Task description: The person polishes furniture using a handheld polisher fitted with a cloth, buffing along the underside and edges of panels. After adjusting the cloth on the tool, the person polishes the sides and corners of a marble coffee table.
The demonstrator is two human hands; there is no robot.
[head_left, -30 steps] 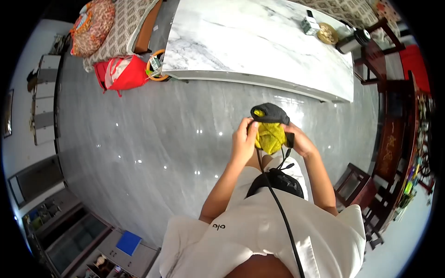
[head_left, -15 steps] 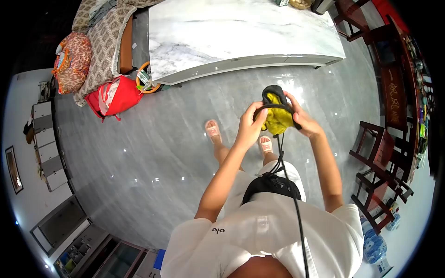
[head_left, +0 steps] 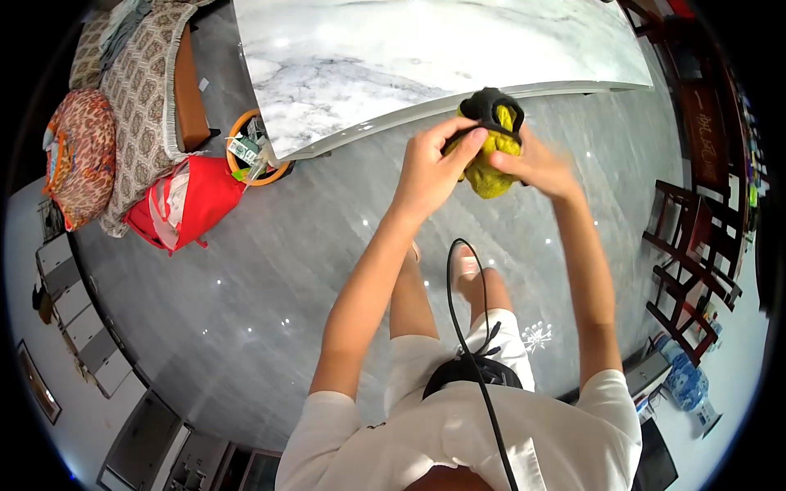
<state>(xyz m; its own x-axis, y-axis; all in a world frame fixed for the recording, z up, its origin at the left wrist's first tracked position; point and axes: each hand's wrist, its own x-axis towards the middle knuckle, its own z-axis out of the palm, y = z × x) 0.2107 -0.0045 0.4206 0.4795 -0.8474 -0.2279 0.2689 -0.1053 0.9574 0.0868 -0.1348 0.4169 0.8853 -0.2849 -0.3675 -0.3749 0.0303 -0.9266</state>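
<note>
A soft black-and-yellow cloth item (head_left: 494,160) is held out in front of my body, with fuzzy yellow fabric showing below a black rim and a black loop-shaped part at its top. Its exact kind I cannot make out. My left hand (head_left: 435,166) grips its left side, thumb pressed on the black rim. On the right, my right hand (head_left: 542,168) holds the other side, with its thumb lying over the yellow fabric and its other fingers mostly hidden behind the item. Slight blur covers the right hand.
A marble-topped table (head_left: 434,49) stands just ahead. To the left are an orange-rimmed bin (head_left: 237,131), a red bag (head_left: 205,196) and a leopard-print bundle (head_left: 82,155). Dark wooden chairs (head_left: 684,245) line the right. A black cable (head_left: 483,393) hangs along my front.
My body has moved closer to the table, and the hands with the cloth item sit higher in view. The right thumb has shifted inward onto the yellow fabric. The cloth item looks more bunched.
</note>
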